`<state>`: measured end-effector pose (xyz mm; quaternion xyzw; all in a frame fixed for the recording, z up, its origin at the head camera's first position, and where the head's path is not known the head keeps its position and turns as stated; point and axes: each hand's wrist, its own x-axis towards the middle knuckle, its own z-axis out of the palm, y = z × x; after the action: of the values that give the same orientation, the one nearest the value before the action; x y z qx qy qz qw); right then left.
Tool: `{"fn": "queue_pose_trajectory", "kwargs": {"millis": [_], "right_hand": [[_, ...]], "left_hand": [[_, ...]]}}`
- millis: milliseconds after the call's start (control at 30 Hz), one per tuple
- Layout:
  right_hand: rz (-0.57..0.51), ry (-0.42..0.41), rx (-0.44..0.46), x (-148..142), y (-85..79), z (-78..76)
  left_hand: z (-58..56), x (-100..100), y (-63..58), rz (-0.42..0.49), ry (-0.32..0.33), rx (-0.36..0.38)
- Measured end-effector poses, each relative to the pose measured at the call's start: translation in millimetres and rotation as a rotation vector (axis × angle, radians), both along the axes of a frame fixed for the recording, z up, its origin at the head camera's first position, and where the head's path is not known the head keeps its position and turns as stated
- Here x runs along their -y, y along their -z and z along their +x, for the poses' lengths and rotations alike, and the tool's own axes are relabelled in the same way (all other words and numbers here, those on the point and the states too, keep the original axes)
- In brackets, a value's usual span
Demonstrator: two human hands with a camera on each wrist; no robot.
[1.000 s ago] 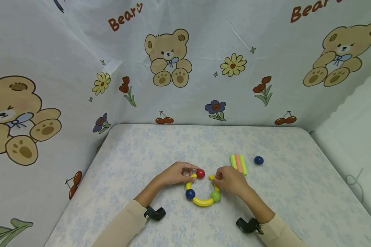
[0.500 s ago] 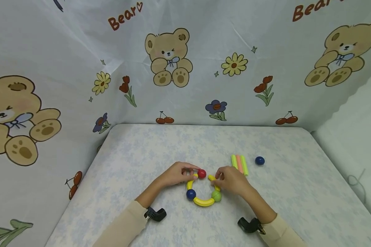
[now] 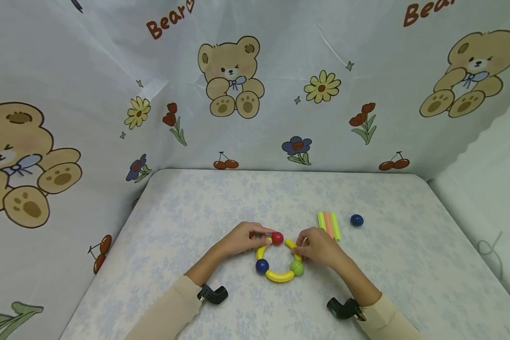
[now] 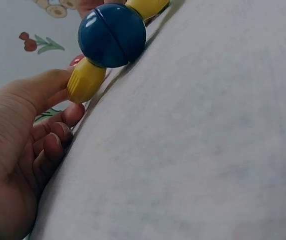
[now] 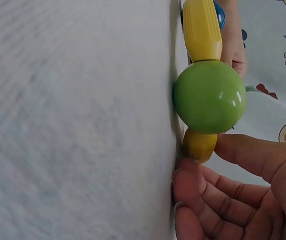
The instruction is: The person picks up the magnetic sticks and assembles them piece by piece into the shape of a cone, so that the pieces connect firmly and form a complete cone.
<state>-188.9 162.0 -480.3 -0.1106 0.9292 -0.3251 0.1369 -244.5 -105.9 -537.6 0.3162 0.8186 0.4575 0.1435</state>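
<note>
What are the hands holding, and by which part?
Left hand: left yellow curve, by its end at the red ball. Right hand: right yellow curve, near its middle.

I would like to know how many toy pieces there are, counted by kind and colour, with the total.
Red ball: 1
Blue balls: 2
Green ball: 1
Curved yellow pieces: 3
Straight yellow-green sticks: 2
Straight pink stick: 1
Total: 10

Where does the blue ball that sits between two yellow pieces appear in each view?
Head: the blue ball is below centre, in the lower half.
Left wrist: it is large, near the top, left of centre.
Right wrist: at the top, right of centre, mostly hidden behind the curved yellow piece.
Shared landmark: this curved yellow piece, between it and the green ball.
</note>
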Motion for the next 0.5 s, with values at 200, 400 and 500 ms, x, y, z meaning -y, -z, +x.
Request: {"fn": "queue_pose_trajectory", "kwargs": {"millis": [200,400,500], "right_hand": [[-0.017,-0.002,0.000,1.5,2.9,-0.6],[-0.021,0.008,0.015,2.6,1.7,-0.5],[-0.031,0.006,0.012,3.1,2.2,-0.4]], "left_hand": [[0.1,-0.9,0.2,-0.019,0.015,-0.038],[-0.9,-1.1,0.9,-0.021,0.006,-0.038],[-0.8,-1.3,1.3,-0.021,-0.008,-0.039]]}}
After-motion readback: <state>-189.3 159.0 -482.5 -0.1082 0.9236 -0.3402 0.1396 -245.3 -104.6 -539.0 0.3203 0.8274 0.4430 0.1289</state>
